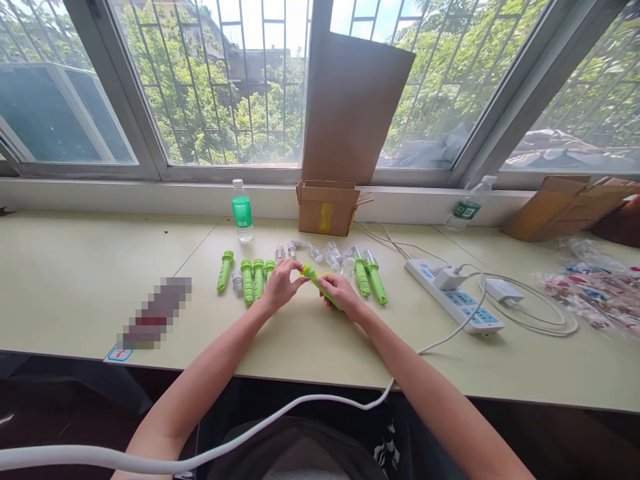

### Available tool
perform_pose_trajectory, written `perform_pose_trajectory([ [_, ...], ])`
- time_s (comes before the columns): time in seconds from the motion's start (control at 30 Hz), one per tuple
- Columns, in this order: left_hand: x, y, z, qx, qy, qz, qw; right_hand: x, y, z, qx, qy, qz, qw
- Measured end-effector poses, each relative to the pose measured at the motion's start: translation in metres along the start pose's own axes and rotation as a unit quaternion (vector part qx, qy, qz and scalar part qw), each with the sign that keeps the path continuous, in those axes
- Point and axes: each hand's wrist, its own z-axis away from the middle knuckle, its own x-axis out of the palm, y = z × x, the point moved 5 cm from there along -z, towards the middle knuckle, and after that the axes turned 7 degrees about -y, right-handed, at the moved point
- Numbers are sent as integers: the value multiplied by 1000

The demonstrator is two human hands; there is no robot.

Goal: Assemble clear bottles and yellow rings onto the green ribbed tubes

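My right hand (345,295) is wrapped round a green plastic handle (314,275), tilted with its yellowish end up toward the left. At that end, my left hand (283,285) pinches with thumb and fingertips. The handle's lower part is hidden in my right palm. Left of my hands lie several similar green handles (247,280), and a separate one (225,271) is farther left. On the right are two green handles with clear tops (373,275). Small clear plastic caps (333,255) lie behind my hands, and another clear cap (237,281) is by the left group.
A water bottle (242,210) and an open cardboard box (325,210) stand at the back. To the right are a power strip (453,297) with cables, a tilted bottle (470,205) and bagged small parts (595,287). A white cable (320,399) crosses in front of me.
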Motion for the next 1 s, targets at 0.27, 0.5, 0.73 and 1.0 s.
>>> perform_pose_trajectory([
  [0.27, 2, -3, 0, -12, -6, -4, 1000, 0, 1, 2, 24, -13, -46, 999],
  [0.5, 2, 1, -1, 6, -4, -3, 1000, 0, -1, 3, 30, -17, -62, 997],
  [0.73, 2, -1, 0, -4, 7, -13, 1000, 0, -2, 4, 31, -27, -98, 994],
  [1.0, 1, 0, 0, -1, -1, -10, 1000, 1, -2, 3, 36, -28, -89, 995],
])
